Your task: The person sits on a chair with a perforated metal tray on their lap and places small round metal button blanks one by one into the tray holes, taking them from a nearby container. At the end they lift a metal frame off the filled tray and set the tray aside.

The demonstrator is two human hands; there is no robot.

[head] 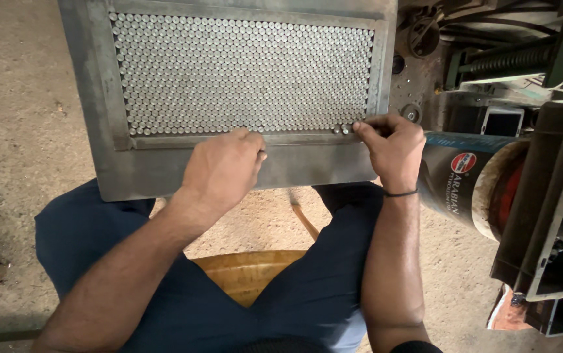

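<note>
- A grey metal tray rests across the seated person's knees, its sunken middle packed with rows of small round silvery pieces standing on end.
- The left hand is curled, knuckles up, on the tray's near rim at the bottom row; whether the fingers pinch a piece I cannot tell, as they are hidden beneath the hand.
- The right hand pinches thumb to forefinger at the bottom right corner of the field, seemingly on one small piece.
- To do this well, judging from the packing: seat each piece upright and snug against its neighbours, steady the row with the other hand, and keep the tray level so nothing topples.
- A blue drum lies just right of the right hand, dark metal frames beyond it; a yellow stool shows between the legs.
</note>
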